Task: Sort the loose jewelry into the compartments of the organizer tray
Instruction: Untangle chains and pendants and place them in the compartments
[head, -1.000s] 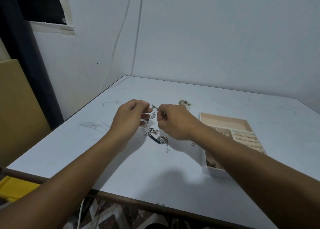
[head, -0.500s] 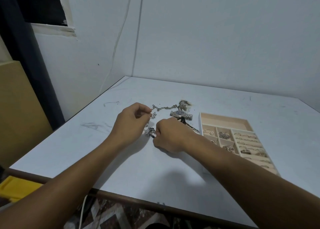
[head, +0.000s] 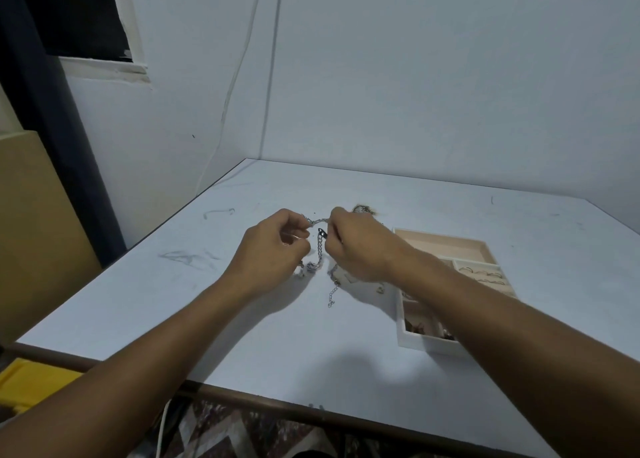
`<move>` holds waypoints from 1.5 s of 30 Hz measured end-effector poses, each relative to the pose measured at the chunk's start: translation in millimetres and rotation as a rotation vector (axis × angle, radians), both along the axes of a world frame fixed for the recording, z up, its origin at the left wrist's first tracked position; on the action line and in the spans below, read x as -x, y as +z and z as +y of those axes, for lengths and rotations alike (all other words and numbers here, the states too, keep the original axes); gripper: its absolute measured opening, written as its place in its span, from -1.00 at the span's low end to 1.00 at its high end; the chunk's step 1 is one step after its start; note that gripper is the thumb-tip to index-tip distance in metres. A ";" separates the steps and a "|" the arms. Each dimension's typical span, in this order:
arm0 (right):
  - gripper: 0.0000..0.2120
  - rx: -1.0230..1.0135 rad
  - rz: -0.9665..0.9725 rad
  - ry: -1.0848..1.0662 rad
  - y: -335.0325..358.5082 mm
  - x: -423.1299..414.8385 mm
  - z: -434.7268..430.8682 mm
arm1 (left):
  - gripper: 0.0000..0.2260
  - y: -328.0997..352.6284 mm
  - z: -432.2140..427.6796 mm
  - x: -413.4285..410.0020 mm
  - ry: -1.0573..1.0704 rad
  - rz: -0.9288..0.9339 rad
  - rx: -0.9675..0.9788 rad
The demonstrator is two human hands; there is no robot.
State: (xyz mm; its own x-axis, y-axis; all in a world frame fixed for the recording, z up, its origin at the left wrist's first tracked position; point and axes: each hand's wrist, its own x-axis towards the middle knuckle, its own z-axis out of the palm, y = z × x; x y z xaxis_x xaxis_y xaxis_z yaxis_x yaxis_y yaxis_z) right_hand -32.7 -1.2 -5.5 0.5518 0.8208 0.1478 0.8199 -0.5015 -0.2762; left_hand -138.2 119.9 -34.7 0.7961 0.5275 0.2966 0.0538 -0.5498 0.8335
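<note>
A tangle of silver chains (head: pixel 319 250) hangs between my two hands above the white table (head: pixel 242 319). My left hand (head: pixel 273 250) pinches one end of a chain. My right hand (head: pixel 360 246) pinches the other end, with a small black piece near its fingertips. A loose chain tail (head: pixel 333 293) trails down onto the table. The beige organizer tray (head: pixel 446 246) lies to the right, partly hidden by my right forearm. Rings (head: pixel 481 272) sit in its slotted compartment.
A small pile of jewelry (head: pixel 362 210) shows just behind my right hand. The table stands in a corner of two white walls. A yellow object (head: pixel 31 385) sits below the table's near left edge. The table's front edge runs close to me.
Both hands have risen off the table and pulled the chain taut between them. My right hand moved up and away from the table surface, and its forearm now covers more of the tray.
</note>
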 end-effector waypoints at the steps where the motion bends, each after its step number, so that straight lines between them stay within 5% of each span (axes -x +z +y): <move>1: -0.91 -0.013 0.018 -0.011 4.7 -1.1 -1.7 | -0.80 0.7 -1.7 -1.4 -0.017 0.009 0.007; 11: -0.91 -0.276 0.289 -0.078 51.9 -6.6 -13.8 | -0.67 26.8 -26.3 -18.0 -0.136 -0.086 0.445; 17: -0.84 -0.288 0.263 -0.064 69.7 -7.8 -28.1 | -0.50 28.2 -41.1 -28.0 -0.169 -0.097 0.492; 30: -0.86 -0.382 0.235 -0.086 93.7 -6.8 -68.5 | -0.84 46.1 -89.5 -42.4 -0.371 -0.143 0.535; 45: -0.91 -0.473 0.247 -0.143 87.9 -3.1 -120.1 | -0.82 38.8 -127.9 -45.2 -0.582 -0.106 0.736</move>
State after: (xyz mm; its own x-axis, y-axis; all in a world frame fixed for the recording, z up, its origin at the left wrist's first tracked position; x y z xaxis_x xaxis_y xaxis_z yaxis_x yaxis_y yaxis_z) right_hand -29.6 -121.3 82.4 0.7181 0.6104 0.3343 0.6351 -0.3781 -0.6736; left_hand -93.1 -8.0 4.1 0.9813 0.1388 0.1335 -0.1598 0.1998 0.9667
